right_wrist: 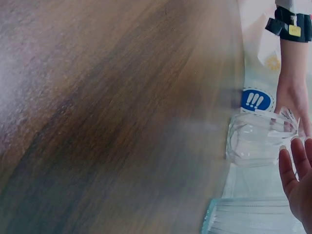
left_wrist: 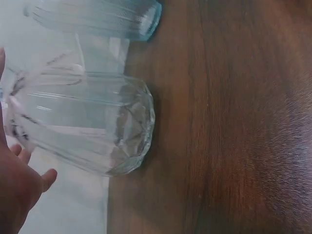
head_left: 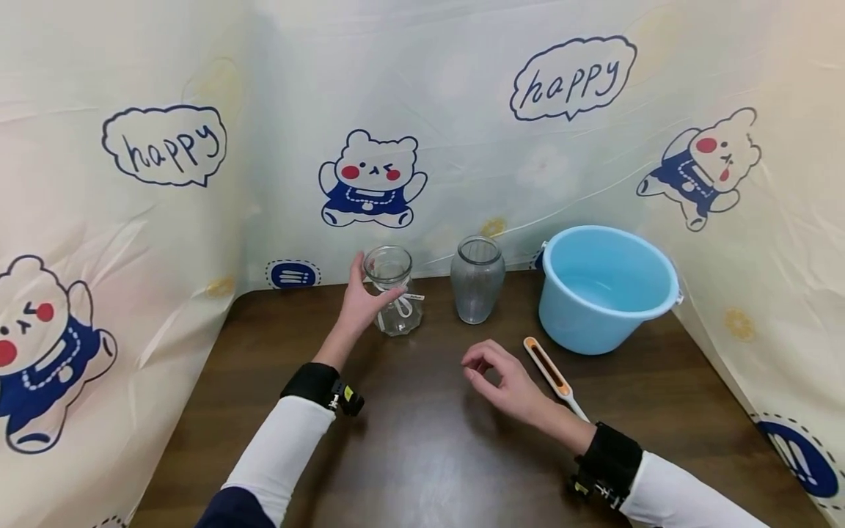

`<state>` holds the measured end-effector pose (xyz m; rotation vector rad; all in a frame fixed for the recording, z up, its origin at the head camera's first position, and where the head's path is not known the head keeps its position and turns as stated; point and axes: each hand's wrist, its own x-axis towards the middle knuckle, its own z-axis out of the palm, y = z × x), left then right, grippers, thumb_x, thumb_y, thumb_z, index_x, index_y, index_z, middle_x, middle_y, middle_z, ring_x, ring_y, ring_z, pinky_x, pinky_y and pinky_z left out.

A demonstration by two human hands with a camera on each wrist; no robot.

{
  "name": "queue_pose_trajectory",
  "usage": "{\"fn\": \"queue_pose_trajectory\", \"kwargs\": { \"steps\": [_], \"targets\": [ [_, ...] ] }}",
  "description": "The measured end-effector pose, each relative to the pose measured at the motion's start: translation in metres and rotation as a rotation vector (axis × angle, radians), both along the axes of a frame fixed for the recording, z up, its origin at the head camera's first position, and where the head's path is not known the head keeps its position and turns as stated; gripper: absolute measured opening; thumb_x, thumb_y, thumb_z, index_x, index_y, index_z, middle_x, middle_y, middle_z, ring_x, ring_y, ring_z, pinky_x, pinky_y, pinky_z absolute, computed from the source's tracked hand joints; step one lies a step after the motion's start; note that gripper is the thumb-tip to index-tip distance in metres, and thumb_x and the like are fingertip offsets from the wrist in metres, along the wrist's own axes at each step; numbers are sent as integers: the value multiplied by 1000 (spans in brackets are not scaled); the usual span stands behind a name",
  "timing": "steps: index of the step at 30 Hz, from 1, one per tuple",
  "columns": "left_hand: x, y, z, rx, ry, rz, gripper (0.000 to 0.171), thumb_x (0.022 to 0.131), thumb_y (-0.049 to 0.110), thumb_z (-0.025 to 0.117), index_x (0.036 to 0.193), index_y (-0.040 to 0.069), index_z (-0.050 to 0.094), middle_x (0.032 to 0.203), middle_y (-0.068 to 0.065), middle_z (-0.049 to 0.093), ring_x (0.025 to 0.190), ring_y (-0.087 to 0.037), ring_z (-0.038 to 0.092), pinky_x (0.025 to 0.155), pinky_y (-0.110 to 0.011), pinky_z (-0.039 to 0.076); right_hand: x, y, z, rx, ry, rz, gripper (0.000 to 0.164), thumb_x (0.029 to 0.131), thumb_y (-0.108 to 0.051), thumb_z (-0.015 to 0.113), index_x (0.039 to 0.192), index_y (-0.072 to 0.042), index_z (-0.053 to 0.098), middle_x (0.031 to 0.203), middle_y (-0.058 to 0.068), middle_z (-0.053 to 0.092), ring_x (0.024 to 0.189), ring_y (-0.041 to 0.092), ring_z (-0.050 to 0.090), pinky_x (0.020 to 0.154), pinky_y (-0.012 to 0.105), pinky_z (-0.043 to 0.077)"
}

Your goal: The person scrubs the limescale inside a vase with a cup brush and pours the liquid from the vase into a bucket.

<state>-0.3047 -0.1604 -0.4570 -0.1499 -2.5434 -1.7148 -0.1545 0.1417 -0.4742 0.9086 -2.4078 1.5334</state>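
The left hand [head_left: 360, 303] is spread at the neck of a clear, faceted glass jar with a white ribbon bow [head_left: 399, 320], thumb in front and fingers at its far left side; firm contact cannot be confirmed. The jar stands upright on a dark brown wooden table [head_left: 409, 425]. The right hand [head_left: 505, 379] is loosely curved, holds nothing, and is positioned nearer the wearer, right of the jar. Right of the left hand, near the jar, stands a blue-grey ribbed glass vase [head_left: 477, 287]. Farther right is a light-blue plastic bucket [head_left: 581, 323]. Beside the right hand lies a slim white tool with an orange-edged dark slot [head_left: 549, 369], its lower end partly hidden by the forearm. Behind the jar hangs a pale printed cloth [head_left: 462, 169].
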Motion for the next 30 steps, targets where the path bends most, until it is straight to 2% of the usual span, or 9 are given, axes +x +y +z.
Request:
{"fn": "queue_pose_trajectory", "kwargs": {
  "steps": [3, 8, 12, 16, 19, 23, 26, 30],
  "targets": [
    [-3, 2, -3, 59, -13, -14, 117, 81, 50, 88, 166, 21, 14, 167, -10, 32, 152, -34, 32, 120, -57, 32, 1, 0, -1, -3, 4, 8, 19, 99, -5, 67, 114, -18, 67, 115, 0, 64, 98, 12, 63, 83, 40, 59],
    [-6, 4, -3, 116, 28, -16, 97, 82, 40, 90, 157, 19, 33, 157, -14, 47, 145, -36, 44, 116, -55, 39, 2, 0, -2, 6, -16, 16, 19, 100, -8, 66, 116, -20, 67, 116, -2, 64, 98, 13, 63, 84, 35, 58],
    [-6, 3, 0, 81, 54, -20, 84, 84, 35, 89, 150, 14, 42, 149, -15, 56, 140, -38, 50, 113, -55, 43, 2, 1, -1, 7, -31, 23, 20, 101, -7, 65, 116, -20, 67, 117, -2, 64, 99, 14, 63, 85, 34, 58],
    [-3, 2, 1, 42, 40, -26, 81, 84, 35, 88, 148, 13, 44, 147, -15, 58, 137, -38, 53, 112, -55, 44, 1, 3, -2, 8, -33, 33, 17, 101, -7, 64, 117, -14, 67, 118, 0, 64, 99, 14, 63, 86, 34, 58],
    [3, 2, 0, 8, 24, -29, 81, 84, 36, 88, 148, 13, 44, 145, -14, 58, 134, -34, 54, 112, -55, 44, 0, 4, -4, 8, -42, 35, 16, 102, -7, 64, 117, -11, 67, 118, 0, 64, 99, 14, 63, 86, 34, 58],
    [13, 5, -2, -14, 28, -44, 78, 83, 35, 88, 145, 12, 46, 141, -13, 59, 130, -32, 56, 110, -56, 45, 1, 6, -7, 13, -59, 25, 18, 101, -8, 66, 117, -16, 67, 117, -2, 64, 99, 13, 63, 86, 34, 58],
    [24, 9, -4, -7, 46, -70, 73, 83, 31, 89, 141, 13, 50, 138, -12, 61, 129, -34, 57, 109, -56, 45, 2, 7, -7, 17, -72, 16, 19, 101, -9, 66, 117, -20, 67, 116, -3, 64, 99, 12, 63, 86, 33, 58],
    [40, 14, -6, 4, 66, -114, 65, 82, 29, 90, 135, 16, 54, 136, -14, 63, 128, -39, 58, 107, -58, 46, 3, 10, -8, 13, -77, 9, 18, 101, -8, 67, 117, -15, 68, 116, -2, 64, 99, 12, 63, 86, 33, 58]
  ]
}}
